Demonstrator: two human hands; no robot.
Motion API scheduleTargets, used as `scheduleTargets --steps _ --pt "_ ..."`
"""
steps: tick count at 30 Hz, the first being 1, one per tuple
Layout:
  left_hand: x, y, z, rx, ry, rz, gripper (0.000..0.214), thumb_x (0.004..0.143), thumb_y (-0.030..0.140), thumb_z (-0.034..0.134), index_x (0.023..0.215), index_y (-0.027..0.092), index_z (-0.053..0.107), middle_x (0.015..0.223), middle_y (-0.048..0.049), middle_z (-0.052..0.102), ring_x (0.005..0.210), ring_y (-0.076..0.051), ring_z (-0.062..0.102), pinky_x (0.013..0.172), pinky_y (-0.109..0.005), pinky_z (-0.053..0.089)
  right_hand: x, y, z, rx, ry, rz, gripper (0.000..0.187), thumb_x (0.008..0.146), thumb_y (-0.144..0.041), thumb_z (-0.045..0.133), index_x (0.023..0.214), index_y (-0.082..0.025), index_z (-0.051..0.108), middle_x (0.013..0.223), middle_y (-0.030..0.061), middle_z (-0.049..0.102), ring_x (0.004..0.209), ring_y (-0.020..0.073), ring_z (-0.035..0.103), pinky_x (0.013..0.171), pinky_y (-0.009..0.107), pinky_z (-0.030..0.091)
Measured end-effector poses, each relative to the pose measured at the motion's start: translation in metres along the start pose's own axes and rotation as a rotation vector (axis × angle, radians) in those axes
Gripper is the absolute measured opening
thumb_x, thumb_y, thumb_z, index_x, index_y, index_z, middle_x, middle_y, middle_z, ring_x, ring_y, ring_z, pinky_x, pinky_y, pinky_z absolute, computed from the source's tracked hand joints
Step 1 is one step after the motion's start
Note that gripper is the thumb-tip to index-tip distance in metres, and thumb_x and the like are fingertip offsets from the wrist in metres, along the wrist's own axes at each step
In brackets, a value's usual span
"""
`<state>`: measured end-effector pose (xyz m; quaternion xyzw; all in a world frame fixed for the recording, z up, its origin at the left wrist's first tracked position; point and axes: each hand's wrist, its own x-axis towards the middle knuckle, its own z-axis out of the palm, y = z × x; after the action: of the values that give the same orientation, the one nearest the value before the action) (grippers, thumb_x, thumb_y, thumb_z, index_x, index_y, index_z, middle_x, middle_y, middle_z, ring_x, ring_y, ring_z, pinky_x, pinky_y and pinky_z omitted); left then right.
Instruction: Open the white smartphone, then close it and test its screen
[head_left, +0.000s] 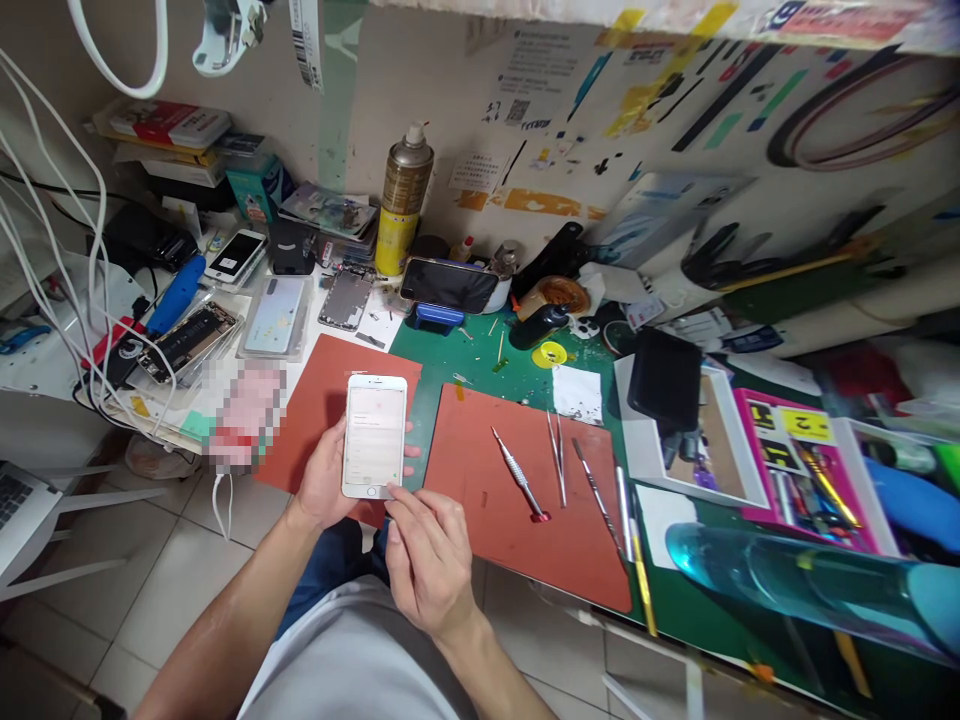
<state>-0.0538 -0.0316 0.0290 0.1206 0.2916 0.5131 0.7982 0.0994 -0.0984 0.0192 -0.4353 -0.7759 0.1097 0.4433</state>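
Observation:
A white smartphone (374, 435) with its screen lit is held upright in my left hand (324, 478), fingers wrapped round its edges. My right hand (426, 555) is below it, fingers curled, with a fingertip touching the phone's bottom edge near the home button. Both hands are over the front edge of a workbench, above a red mat (319, 395). A second red mat (517, 490) lies to the right with a screwdriver (520, 487) and tweezers (559, 457) on it.
The green bench (480, 350) is crowded: a spray can (401, 200), a dark phone on a blue stand (448, 287), opened phones (184, 345) and cables at left, a black phone (664, 378) and tool trays (795, 470) at right. Tiled floor lies below.

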Motion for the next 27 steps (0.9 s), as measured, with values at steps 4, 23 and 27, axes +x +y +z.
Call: scheduleTargets --steps 4,23,27 --pt "0.000 -0.001 0.000 -0.021 -0.020 0.001 0.055 0.104 0.045 0.039 0.148 0.014 0.053 0.137 -0.0181 0.065 0.122 -0.036 0.065 0.099 -0.051 0.054 0.004 -0.001 0.001 -0.023 -0.025 -0.011 0.037 0.092 -0.014 0.053 0.128 -0.015 0.062 0.124 0.0131 0.070 0.107 0.0275 0.059 0.089 0.045 0.050" --pt "0.001 -0.003 -0.001 -0.039 -0.026 0.000 0.056 0.104 0.043 0.040 0.152 0.015 0.048 0.135 -0.0170 0.067 0.120 -0.035 0.067 0.104 -0.050 0.050 0.018 -0.008 0.010 -0.063 -0.175 0.012 0.029 0.095 -0.030 0.055 0.121 -0.018 0.059 0.139 0.0143 0.062 0.119 0.0313 0.053 0.096 0.047 0.046" --pt "0.001 -0.003 0.000 -0.014 0.004 0.007 0.055 0.103 0.041 0.041 0.149 0.012 0.051 0.133 -0.0181 0.068 0.121 -0.036 0.066 0.103 -0.048 0.050 0.020 -0.009 0.011 -0.066 -0.177 0.019 0.030 0.096 -0.032 0.055 0.122 -0.017 0.058 0.144 0.0145 0.059 0.124 0.0325 0.050 0.097 0.047 0.044"
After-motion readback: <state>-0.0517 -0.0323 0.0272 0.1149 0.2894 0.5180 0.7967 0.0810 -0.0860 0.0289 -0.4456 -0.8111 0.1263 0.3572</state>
